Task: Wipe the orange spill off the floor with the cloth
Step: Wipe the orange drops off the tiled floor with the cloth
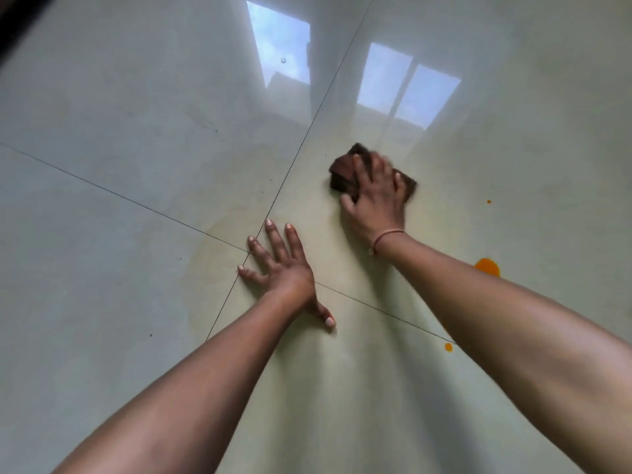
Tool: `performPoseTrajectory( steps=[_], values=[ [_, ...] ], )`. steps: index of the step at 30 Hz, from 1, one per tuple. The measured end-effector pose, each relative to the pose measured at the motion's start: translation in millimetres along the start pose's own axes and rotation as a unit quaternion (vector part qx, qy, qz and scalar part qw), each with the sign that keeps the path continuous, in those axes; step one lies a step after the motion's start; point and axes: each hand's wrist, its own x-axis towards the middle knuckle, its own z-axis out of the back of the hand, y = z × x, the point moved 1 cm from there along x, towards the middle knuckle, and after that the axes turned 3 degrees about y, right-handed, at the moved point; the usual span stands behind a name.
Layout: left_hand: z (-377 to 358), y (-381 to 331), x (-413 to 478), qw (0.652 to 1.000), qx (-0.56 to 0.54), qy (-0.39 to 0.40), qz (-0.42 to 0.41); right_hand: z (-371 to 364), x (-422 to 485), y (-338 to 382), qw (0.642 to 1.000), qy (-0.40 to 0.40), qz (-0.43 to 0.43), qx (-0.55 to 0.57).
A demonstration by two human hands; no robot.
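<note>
A glossy pale tiled floor (102, 234) fills the view, crossed by thin dark grout lines that meet beside the left hand; bright window reflections (407, 83) are mirrored in its upper part. A faint yellowish smear is seen across the tiles around and between the two hands. Both bare forearms are extended from the lower edge. The left hand (284, 268) is laid flat on the floor with fingers spread open and nothing held, its fingertips set across the grout crossing. The right hand (374, 196) is pressed down on a dark brown cloth (343, 171), with fingers spread and curled over it so that the cloth is gripped against the floor; the hand and cloth are slightly blurred. The cloth is placed ahead of the left hand and to its right, just right of the long grout line. A thin band (388, 236) is worn at the right wrist. The largest orange spill (488, 266) is seen just beside the right forearm, apart from the cloth. A smaller orange drop (448, 347) lies near the forearm's left edge, and a tiny orange speck (488, 201) lies to the right of the cloth
</note>
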Motion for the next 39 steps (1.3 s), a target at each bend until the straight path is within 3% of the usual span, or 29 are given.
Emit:
performPoseTrajectory(
  steps=[3, 5, 6, 8, 9, 10, 13, 14, 15, 17, 18, 19, 21, 22, 23, 25, 26, 27, 29, 30, 31, 33, 35, 36, 39],
  values=[
    [4, -2, 1, 0.999, -0.015, 0.024, 0.029, -11, -25, 16, 0.966, 0.066, 0.245, -0.056],
    [5, -5, 2, 0.999, -0.016, 0.034, 0.033, 1, -5, -2, 0.940, 0.074, 0.321, -0.083],
    [5, -6, 2, 0.999, -0.015, 0.037, 0.033, 5, 16, -5, 0.952, 0.054, 0.291, -0.081],
    [4, -7, 3, 0.998, -0.016, 0.039, 0.036, 9, 47, 5, 0.994, 0.025, 0.104, -0.030],
    [4, -7, 4, 0.998, -0.015, 0.039, 0.037, 7, 52, 19, 0.999, 0.009, 0.047, -0.020],
    [4, -8, 5, 0.998, -0.015, 0.041, 0.038, 5, 53, 34, 0.998, 0.003, 0.056, -0.020],
    [6, -8, 4, 0.998, -0.014, 0.041, 0.039, 0, 48, 42, 0.949, 0.070, 0.297, -0.077],
    [7, -8, 3, 0.998, -0.011, 0.042, 0.039, 8, 59, 31, 0.941, 0.069, 0.320, -0.087],
    [7, -8, 4, 0.998, -0.011, 0.045, 0.039, 13, 72, 22, 0.958, 0.060, 0.272, -0.071],
    [7, -7, 3, 0.998, -0.011, 0.047, 0.040, 20, 74, 18, 0.997, 0.013, 0.075, -0.025],
    [8, -8, 3, 0.998, -0.007, 0.048, 0.039, 18, 64, 25, 0.998, -0.005, 0.059, -0.015],
    [8, -7, 3, 0.998, -0.005, 0.049, 0.041, 11, 51, 39, 0.990, 0.009, 0.140, -0.018],
    [7, -7, 3, 0.998, -0.002, 0.047, 0.039, -2, 25, 51, 0.923, 0.088, 0.366, -0.072],
    [6, -7, 3, 0.998, 0.001, 0.045, 0.038, -1, 28, 53, 0.904, 0.107, 0.403, -0.094],
    [5, -8, 4, 0.998, 0.001, 0.044, 0.040, -1, 38, 52, 0.917, 0.100, 0.374, -0.090],
    [5, -7, 5, 0.998, 0.004, 0.042, 0.046, 3, 57, 51, 0.984, 0.049, 0.170, -0.021],
    [4, -7, 6, 0.998, 0.007, 0.042, 0.047, 2, 54, 54, 0.994, 0.024, 0.107, -0.002],
    [5, -7, 6, 0.998, 0.008, 0.045, 0.047, 0, 46, 60, 0.990, 0.033, 0.136, -0.009],
    [6, -8, 4, 0.998, 0.011, 0.049, 0.044, -6, 18, 56, 0.945, 0.095, 0.306, -0.066],
    [6, -6, 3, 0.998, 0.014, 0.047, 0.043, -5, 12, 46, 0.927, 0.110, 0.350, -0.078],
    [5, -7, 1, 0.998, 0.016, 0.045, 0.041, 1, 12, 31, 0.936, 0.099, 0.329, -0.073],
    [5, -7, 0, 0.998, 0.019, 0.040, 0.037, 11, 16, -2, 0.989, 0.029, 0.145, -0.027],
    [7, -5, 0, 0.998, 0.020, 0.033, 0.039, 12, -4, -21, 1.000, 0.005, 0.007, 0.013],
    [6, -6, -1, 0.999, 0.022, 0.030, 0.037, 7, -27, -26, 1.000, 0.009, 0.013, 0.006],
    [4, -9, -5, 0.999, 0.018, 0.011, 0.031, -8, -110, -44, 0.976, 0.068, 0.203, -0.045]
  ],
)
